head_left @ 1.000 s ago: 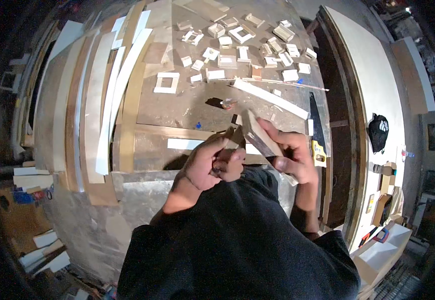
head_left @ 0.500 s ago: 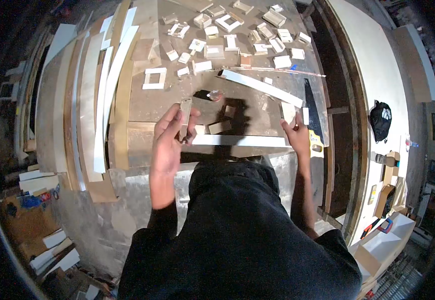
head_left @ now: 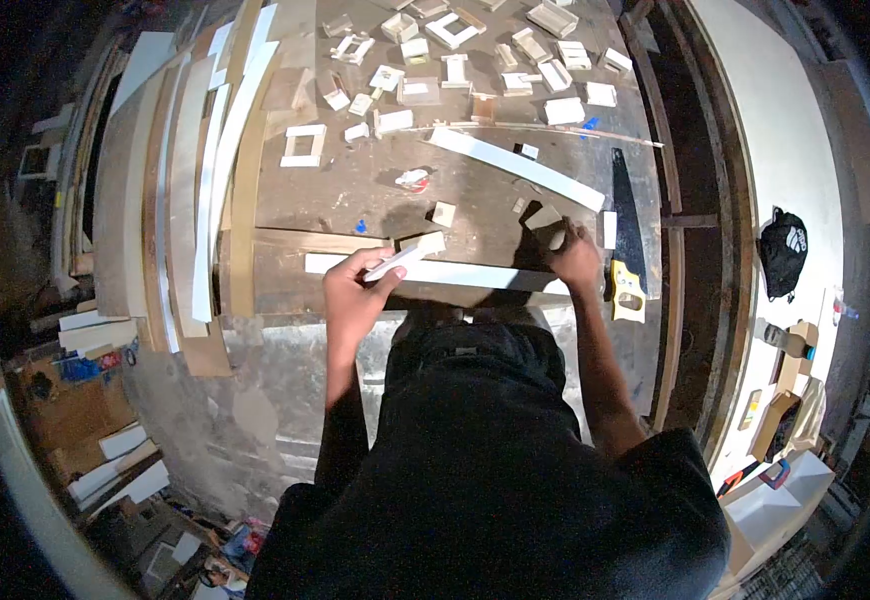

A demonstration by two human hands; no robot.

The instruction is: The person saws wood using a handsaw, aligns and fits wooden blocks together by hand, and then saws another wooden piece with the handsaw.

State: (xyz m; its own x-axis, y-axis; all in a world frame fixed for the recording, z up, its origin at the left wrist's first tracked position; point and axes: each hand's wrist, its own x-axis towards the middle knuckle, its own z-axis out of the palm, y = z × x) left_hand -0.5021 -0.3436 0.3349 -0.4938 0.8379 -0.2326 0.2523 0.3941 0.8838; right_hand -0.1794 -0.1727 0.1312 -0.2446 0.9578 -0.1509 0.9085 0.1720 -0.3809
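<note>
My left hand [head_left: 352,297] pinches a small pale stick [head_left: 398,261] that slants away and to my right. My right hand [head_left: 579,265] is nearer the little block [head_left: 543,216], just past its fingers; I can't tell if they grip.

Right of the yellow-handled saw [head_left: 627,290] lies a black cloth item [head_left: 783,255]; lower right of the saw, an open white box [head_left: 780,495]; well left, long strips [head_left: 217,200].
</note>
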